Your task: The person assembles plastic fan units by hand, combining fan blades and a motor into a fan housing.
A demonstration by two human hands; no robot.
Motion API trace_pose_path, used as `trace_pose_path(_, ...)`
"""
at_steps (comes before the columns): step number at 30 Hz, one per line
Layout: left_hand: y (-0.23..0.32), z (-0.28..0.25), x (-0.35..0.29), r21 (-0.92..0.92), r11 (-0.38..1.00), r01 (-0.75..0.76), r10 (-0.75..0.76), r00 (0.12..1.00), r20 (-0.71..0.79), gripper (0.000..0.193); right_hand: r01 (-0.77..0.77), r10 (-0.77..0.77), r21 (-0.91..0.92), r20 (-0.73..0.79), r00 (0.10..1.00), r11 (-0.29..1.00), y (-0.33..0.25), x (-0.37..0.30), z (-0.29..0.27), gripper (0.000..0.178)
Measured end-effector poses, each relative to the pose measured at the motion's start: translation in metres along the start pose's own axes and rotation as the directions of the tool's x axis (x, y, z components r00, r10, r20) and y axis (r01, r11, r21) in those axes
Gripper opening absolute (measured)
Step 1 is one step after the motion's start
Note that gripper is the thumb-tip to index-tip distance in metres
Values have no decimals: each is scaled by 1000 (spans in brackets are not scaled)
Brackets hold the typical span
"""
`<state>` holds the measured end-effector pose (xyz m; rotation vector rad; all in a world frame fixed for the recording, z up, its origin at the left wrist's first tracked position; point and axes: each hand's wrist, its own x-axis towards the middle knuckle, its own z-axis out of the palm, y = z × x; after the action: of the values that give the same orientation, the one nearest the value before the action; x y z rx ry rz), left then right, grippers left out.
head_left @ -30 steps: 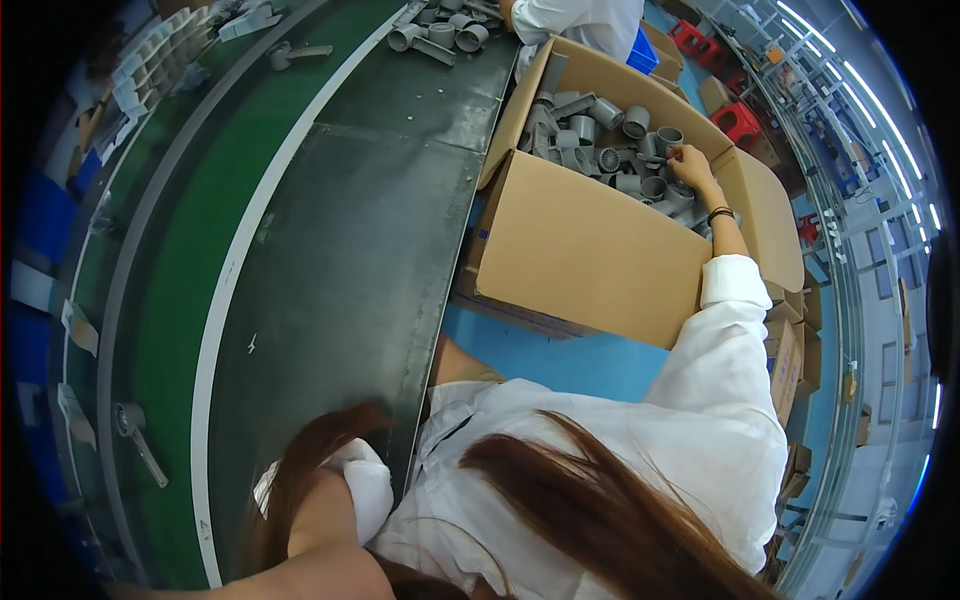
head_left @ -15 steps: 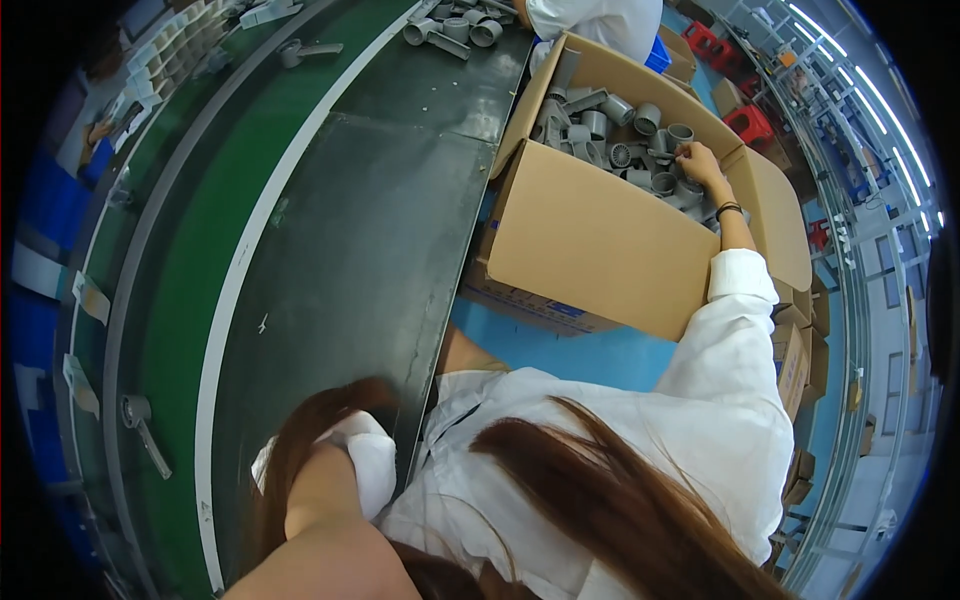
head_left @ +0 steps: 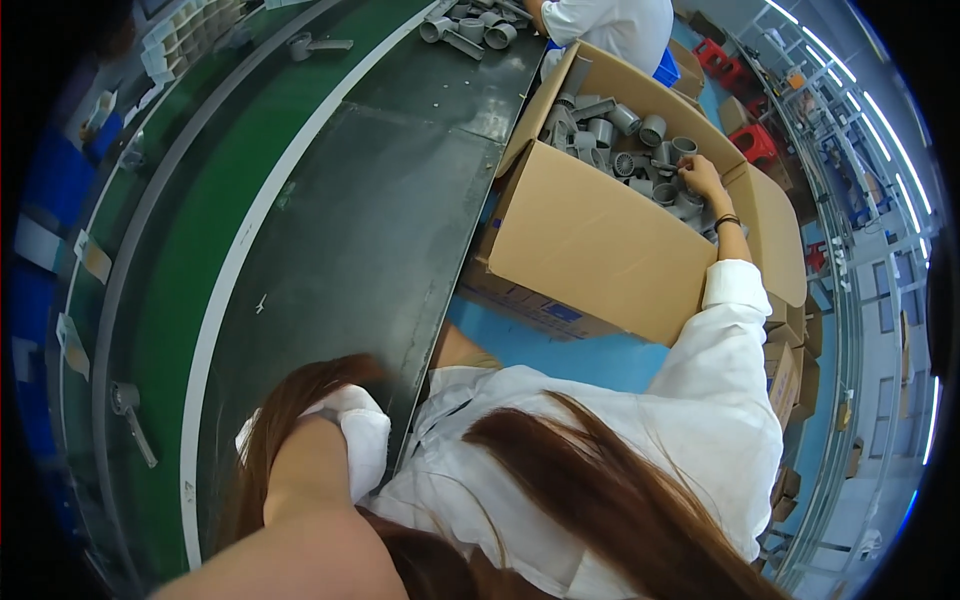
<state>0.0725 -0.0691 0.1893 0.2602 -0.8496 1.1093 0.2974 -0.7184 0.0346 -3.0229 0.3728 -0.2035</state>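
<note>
At the far right side of an open cardboard box (head_left: 610,240), my right hand (head_left: 704,180) reaches in over the edge. Its fingers are closed at the end of a grey plastic part (head_left: 664,168), whose thin arm points left. Around it lies a heap of similar grey parts (head_left: 625,120), short round tubes, some with long flat handles. My left arm (head_left: 312,470) is bent, its white sleeve by the bench edge and the bare forearm running out at the lower edge. The left hand itself is out of view.
Left of the box runs a dark bench (head_left: 370,220), beside a green conveyor belt (head_left: 180,300). One grey handled part (head_left: 130,420) lies at the belt's far edge. More grey parts (head_left: 470,30) are piled at the bench's far end, near another person in white (head_left: 605,30).
The view has shifted slightly. My right hand stays at nearly the same spot in the box, fingers still closed. My left forearm has swung a little to the left.
</note>
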Motion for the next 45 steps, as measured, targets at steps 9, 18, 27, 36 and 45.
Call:
trace_pose_path(9, 4, -2, -8, -35, 999, -8, 6, 998, -57, 34, -24, 23, 34, 48, 999, 999, 7, -1, 1, 24)
trace_pose_path(18, -2, -6, -9, -98, 995, 2, -10, 997, -76, 33, 67, -82, -136, -109, 991, 988, 3, -1, -3, 29)
trace_pose_path(27, 1, -9, -13, -144, 990, -2, -13, 995, -103, 33, -228, 240, -301, 4, 971, 926, -3, 13, -3, 112)
trace_pose_path(36, 34, -7, -16, -172, 985, -17, -4, 993, -120, 33, -176, 258, -311, 247, 934, 934, -37, 16, -2, 127)
trace_pose_path(45, 54, -15, -19, -229, 973, -12, -23, 988, -152, 33, -264, 309, -287, 123, 943, 921, -24, 20, 14, 118)
